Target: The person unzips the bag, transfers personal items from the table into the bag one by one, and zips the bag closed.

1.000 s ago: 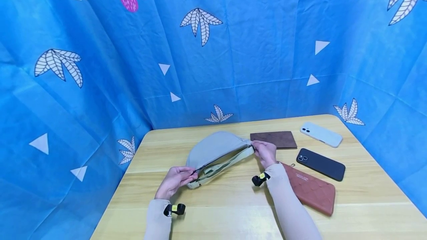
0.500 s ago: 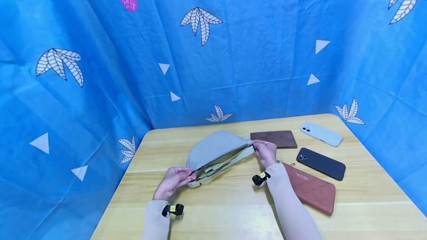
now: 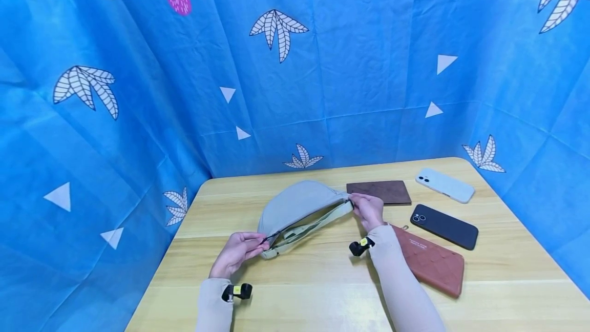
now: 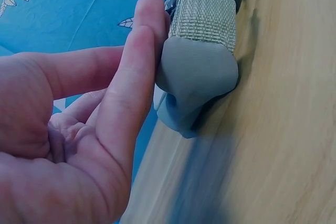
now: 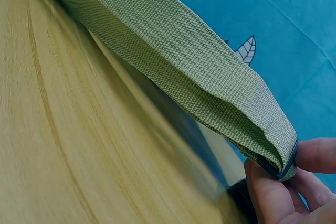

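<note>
Head: 2 wallets [image 3: 382,192] near bag [image 3: 297,204]

The bag [image 3: 292,206] is grey, its strap [image 5: 173,43] pale green, the blue curtain [image 3: 359,60] patterned with white leaves [image 3: 283,40].

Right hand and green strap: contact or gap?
Touching. The right wrist view shows the right hand pinching the green strap at its end.

Left hand [image 3: 237,252] at seven o'clock in head view, pinching, pointing toward two; right hand [image 3: 369,212] at four, also pinching; right forearm [image 3: 407,286] slants toward five.
</note>
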`<state>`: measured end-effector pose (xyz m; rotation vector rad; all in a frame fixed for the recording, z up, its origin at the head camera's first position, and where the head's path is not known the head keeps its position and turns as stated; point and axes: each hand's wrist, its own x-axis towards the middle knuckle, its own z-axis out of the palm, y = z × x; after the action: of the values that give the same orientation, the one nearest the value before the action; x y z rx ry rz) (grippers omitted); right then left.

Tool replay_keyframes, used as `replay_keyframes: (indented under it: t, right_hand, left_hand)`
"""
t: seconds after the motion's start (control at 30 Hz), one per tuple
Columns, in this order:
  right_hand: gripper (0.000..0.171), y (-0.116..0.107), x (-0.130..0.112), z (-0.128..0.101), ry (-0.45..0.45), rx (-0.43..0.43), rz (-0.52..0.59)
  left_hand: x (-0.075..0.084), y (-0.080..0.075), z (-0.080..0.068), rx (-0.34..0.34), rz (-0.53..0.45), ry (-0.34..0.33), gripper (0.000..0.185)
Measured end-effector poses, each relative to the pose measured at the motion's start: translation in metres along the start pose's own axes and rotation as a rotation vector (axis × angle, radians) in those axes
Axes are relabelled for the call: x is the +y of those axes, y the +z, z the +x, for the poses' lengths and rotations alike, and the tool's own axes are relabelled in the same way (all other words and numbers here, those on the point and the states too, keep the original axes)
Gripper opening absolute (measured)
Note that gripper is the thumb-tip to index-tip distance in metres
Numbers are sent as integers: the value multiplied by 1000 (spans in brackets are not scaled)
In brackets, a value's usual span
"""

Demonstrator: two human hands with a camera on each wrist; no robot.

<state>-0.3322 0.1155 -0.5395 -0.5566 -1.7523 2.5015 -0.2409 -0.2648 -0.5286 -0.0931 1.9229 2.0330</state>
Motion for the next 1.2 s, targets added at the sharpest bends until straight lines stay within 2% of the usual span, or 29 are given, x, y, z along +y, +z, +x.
replay_keyframes:
  t: [0.2,0.67,1.2]
  right_hand:
    - [30,0,0,-1,0,-3,5]
    - [39,0,1,2,12,3,-15]
    - [39,0,-1,0,8,11,2]
  left_hand:
    - [0,0,-2,3,3,2,37]
    - [0,-5,-5,-6,8,-1,37]
    - [0,-9,-9,-32,-4,17,39]
